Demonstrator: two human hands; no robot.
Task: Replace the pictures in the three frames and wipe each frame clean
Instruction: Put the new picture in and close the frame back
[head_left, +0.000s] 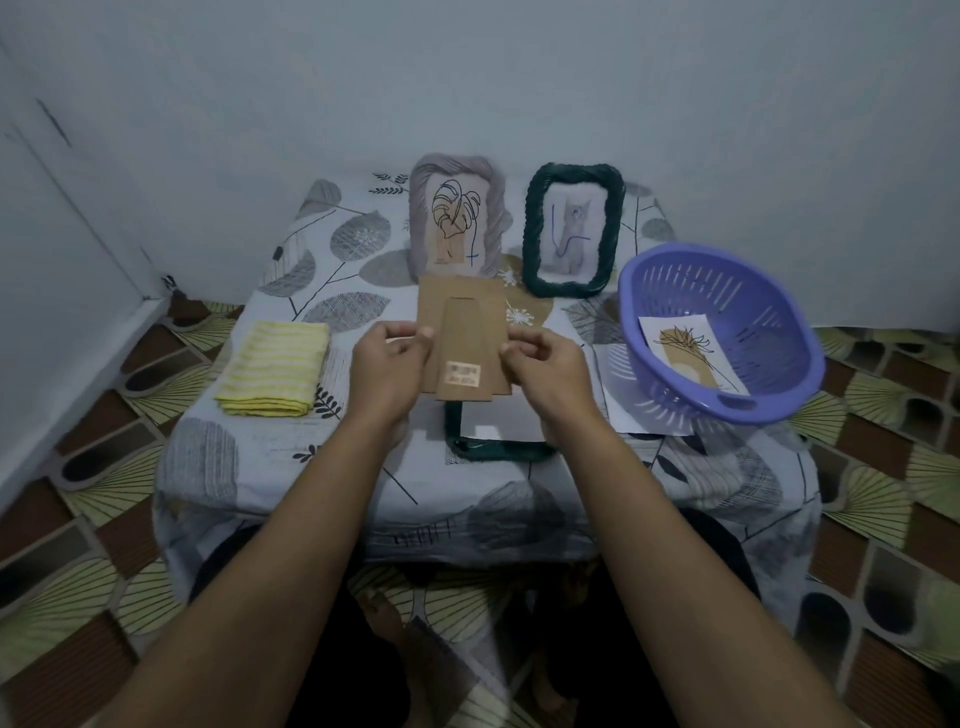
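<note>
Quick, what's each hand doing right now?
Left hand: pinches the left edge of the brown backing board.
Right hand: pinches the same board's right edge.

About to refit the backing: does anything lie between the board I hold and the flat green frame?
Nothing visible does. The backing board, pinched by left hand and right hand, hovers above the flat green frame, hiding its far part.

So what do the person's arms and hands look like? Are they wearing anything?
Both arms are bare right to the picture's edge, so no sleeves show. The left hand and right hand have no gloves on, and no watch or bracelet shows on either wrist. Rings would be too small to make out.
</note>
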